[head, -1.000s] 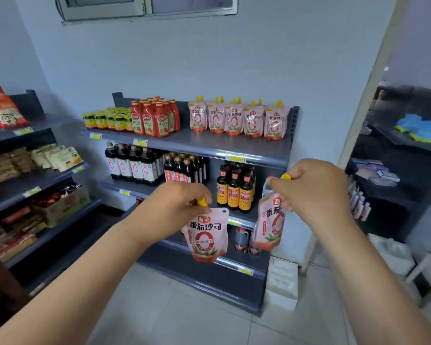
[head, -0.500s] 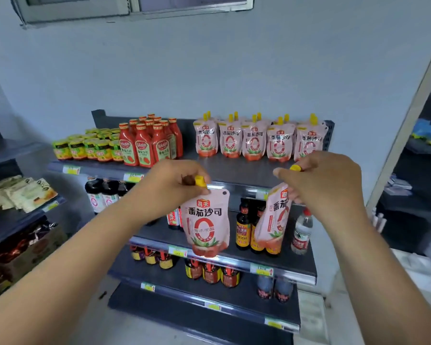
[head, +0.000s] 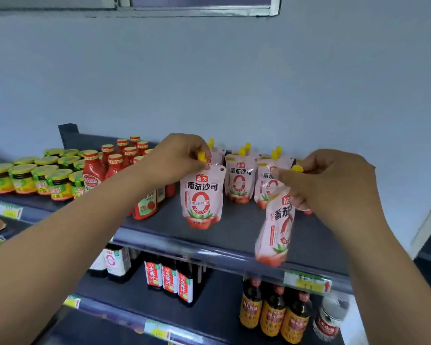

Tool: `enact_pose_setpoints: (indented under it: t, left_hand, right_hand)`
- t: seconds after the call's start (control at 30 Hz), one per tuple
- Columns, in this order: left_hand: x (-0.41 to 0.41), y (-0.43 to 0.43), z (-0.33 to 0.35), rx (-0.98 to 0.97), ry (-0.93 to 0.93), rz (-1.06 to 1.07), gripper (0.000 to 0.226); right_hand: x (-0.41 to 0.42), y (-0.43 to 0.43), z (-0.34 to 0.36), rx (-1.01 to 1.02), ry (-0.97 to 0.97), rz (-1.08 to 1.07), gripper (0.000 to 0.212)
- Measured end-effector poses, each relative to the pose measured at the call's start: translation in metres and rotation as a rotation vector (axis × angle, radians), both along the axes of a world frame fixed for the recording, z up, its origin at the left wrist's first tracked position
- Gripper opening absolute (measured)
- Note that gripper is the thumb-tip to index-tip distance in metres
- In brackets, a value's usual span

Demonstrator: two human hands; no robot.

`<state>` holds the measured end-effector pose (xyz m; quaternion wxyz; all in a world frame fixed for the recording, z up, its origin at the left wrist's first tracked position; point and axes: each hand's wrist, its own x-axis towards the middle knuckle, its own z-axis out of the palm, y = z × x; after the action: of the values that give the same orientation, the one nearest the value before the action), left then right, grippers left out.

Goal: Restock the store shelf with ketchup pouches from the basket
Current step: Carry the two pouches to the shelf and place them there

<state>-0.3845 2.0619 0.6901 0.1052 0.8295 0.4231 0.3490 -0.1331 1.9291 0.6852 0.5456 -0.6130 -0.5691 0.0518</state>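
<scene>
Holding two ketchup pouches, we list them. The left pouch (head: pixel 200 197) is pinched at its yellow cap (head: pixel 202 156) by our left hand (head: pixel 182 158) fingers, with its long axis vertical and the top shelf (head: pixel 237 230) at 6 o'clock beneath its base. The right pouch (head: pixel 275 225), pinched likewise by our right hand (head: pixel 334 180), hangs tilted over the shelf's front lip. The stocked row (head: pixel 239 181) stands at 12 o'clock. We judge the left pouch nearer to landing.

— Seeing glossy, soft plastic film on the left pouch (head: pixel 201 197) and the right pouch (head: pixel 275 230).
— Agreeing. Also noticing smooth, matt dark metal on the shelf (head: pixel 234 225), and a glossy sheen on the lower-right bottles (head: pixel 274 314).
</scene>
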Motion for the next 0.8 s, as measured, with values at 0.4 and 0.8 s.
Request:
enact_pose_setpoints:
  t: [0.4,0.8]
  left_hand:
    - [0.007,0.139,-0.021,0.088,0.311,-0.054,0.013]
    - [-0.011,0.177,-0.005,0.123,0.359,-0.177,0.017]
  right_hand:
    - [-0.043,0.133,-0.006,-0.015,-0.056,-0.048,0.048]
    - [-0.133,0.190,-0.025,-0.086,-0.181,-0.156,0.050]
